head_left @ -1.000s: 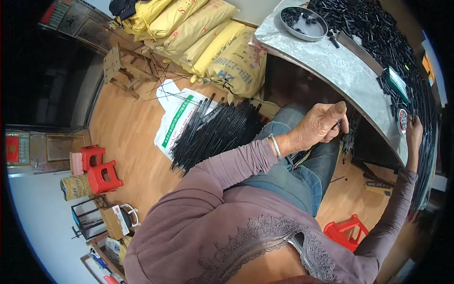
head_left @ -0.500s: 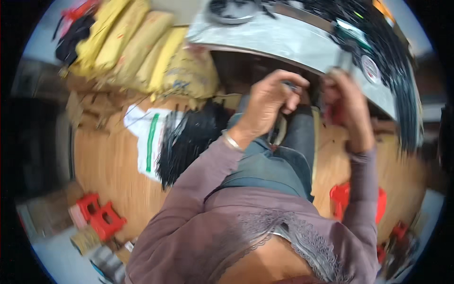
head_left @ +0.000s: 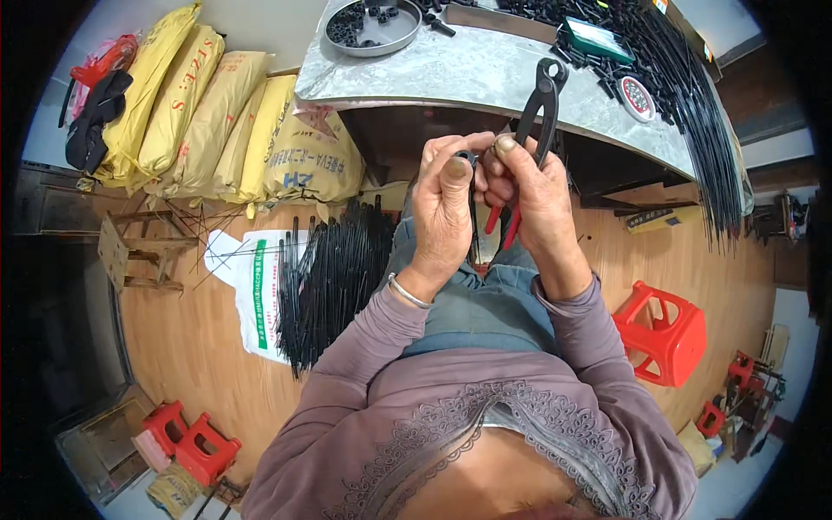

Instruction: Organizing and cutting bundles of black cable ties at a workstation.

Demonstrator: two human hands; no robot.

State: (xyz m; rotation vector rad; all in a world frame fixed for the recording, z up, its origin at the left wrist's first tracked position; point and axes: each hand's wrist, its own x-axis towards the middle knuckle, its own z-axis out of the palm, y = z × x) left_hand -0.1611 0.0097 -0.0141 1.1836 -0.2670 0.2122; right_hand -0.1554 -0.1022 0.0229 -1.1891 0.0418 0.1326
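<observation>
"Facing the table (head_left: 433, 78), what are you seeing just off its near edge?"

"I'm seeing the right hand (head_left: 539, 186) gripping black pincers (head_left: 546, 87), head up. They're probably weighing more than anything else held, and feeling stiff; I'm favouring the red handles (head_left: 513, 227)."

"And the left hand (head_left: 444, 199)?"

"It's pinching a small dark piece (head_left: 468, 156) between thumb and fingers, beside the pincers. I'm judging it light, smooth, possibly slippery, so I'm preferring its end."
</observation>
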